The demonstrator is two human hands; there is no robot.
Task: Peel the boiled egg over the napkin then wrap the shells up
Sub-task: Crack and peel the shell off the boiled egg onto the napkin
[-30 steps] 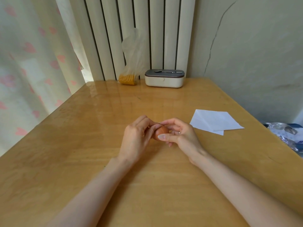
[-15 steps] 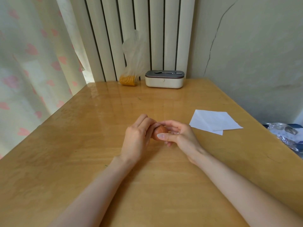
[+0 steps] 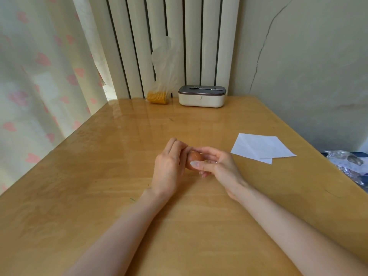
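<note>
Both hands hold the brown egg above the bare table; the napkin lies well apart, to the right.

The left hand curls its fingers around the left end of the egg, and the right hand pinches the other end between thumb and fingers. The shell looks smooth, hard and unbroken as far as it shows. I judge that if peeling starts here, brittle pieces fall on the glossy wooden top and not on the thin, white, folded paper. The round egg can also slip from the fingertips and roll on this slick surface.
</note>
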